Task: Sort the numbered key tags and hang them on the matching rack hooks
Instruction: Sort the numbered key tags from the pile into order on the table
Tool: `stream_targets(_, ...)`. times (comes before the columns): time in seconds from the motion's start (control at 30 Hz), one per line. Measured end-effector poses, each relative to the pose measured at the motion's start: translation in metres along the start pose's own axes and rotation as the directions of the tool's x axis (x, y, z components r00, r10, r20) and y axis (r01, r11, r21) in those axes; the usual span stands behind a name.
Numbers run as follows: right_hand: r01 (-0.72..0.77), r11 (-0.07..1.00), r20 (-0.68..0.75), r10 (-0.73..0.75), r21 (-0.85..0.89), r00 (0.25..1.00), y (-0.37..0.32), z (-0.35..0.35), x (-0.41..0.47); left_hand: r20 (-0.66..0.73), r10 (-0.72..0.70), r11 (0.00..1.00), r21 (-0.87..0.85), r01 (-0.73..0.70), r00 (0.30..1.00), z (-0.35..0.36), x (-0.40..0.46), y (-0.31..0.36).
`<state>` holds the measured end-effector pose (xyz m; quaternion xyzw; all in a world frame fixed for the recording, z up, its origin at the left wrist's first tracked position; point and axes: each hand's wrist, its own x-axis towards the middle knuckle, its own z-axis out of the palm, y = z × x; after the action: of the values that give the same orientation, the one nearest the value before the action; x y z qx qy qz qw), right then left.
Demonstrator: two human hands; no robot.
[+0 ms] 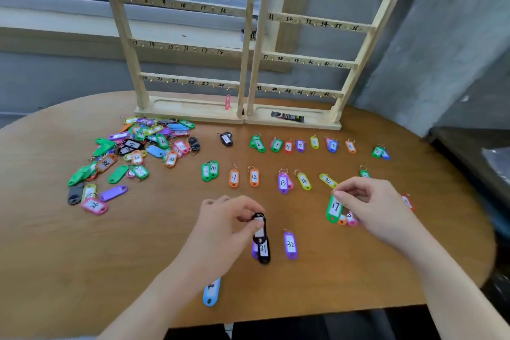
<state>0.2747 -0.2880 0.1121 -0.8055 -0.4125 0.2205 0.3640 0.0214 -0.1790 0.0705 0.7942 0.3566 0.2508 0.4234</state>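
Two wooden racks (249, 69) with numbered hooks stand at the table's far side. A lone red tag (227, 101) hangs under hook 24. My left hand (226, 225) pinches a black tag (259, 225) just above another black tag marked 31 (263, 251); a purple tag marked 32 (290, 245) lies beside it. My right hand (367, 201) pinches the ring of a green tag marked 17 (334, 208), over a few small tags. Rows of sorted tags (288, 146) numbered 2 to 15 lie between the hands and the racks.
A mixed pile of unsorted tags (138, 152) covers the table's left. A blue tag (212, 291) lies near the front edge under my left forearm. A black packet (287, 116) rests on the right rack's base. The wooden table (82, 257) ends close on the right.
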Motion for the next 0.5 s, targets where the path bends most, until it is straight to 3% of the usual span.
stream_targets(0.5,-0.032,0.996,-0.047,0.036,0.082,0.998,0.036,-0.033,-0.030,0.315,-0.071,0.997,0.025,0.067,0.946,0.087,0.044,0.010)
